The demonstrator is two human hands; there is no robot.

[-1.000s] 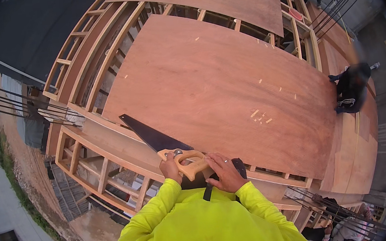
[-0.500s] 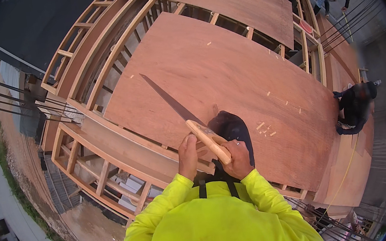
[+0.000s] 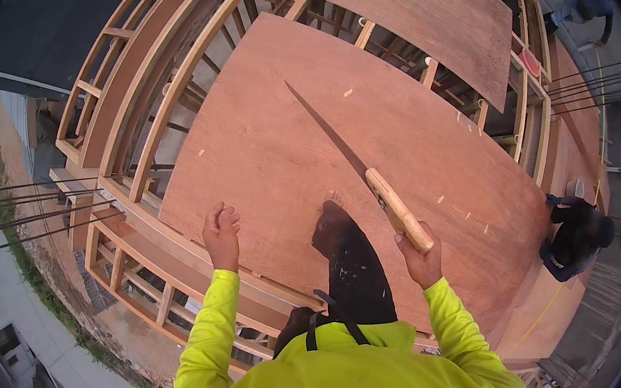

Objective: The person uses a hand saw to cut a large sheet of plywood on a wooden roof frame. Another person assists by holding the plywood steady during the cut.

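Right hand (image 3: 421,258): closed round the butt end of a hand saw's (image 3: 371,179) pale wooden handle (image 3: 399,209), raised in front of the person's chest. Saw w/ long dark blade (image 3: 322,127), blade slanting up and to the left, tip over the middle of the big plywood sheet (image 3: 305,148). Whether blade touches the sheet: can't tell; seems held in the air above it.

Left hand (image 3: 221,232): raised, fingers curled loosely into a half fist, holding nothing, well apart from the saw. Seen over the near left edge of the sheet.

Sleeves (image 3: 212,338): bright yellow-green, hi-vis top fills the lower centre of the view; black strap (image 3: 334,323) at the collar. Dark trouser leg (image 3: 349,259) w/ pale specks stretches fwd onto the sheet, between the two hands.

Plywood sheet: reddish-brown, large, lies on timber floor framing (image 3: 148,136); a few pale chips scattered on it. Second sheet (image 3: 411,3) of the same kind beyond it, top of view, gap w/ open joists between.

Others: person in dark clothes (image 3: 575,235) crouched at the right edge of the sheet; another person (image 3: 586,5) far top right, on grey ground. Street and grass strip (image 3: 5,200) far below at left.
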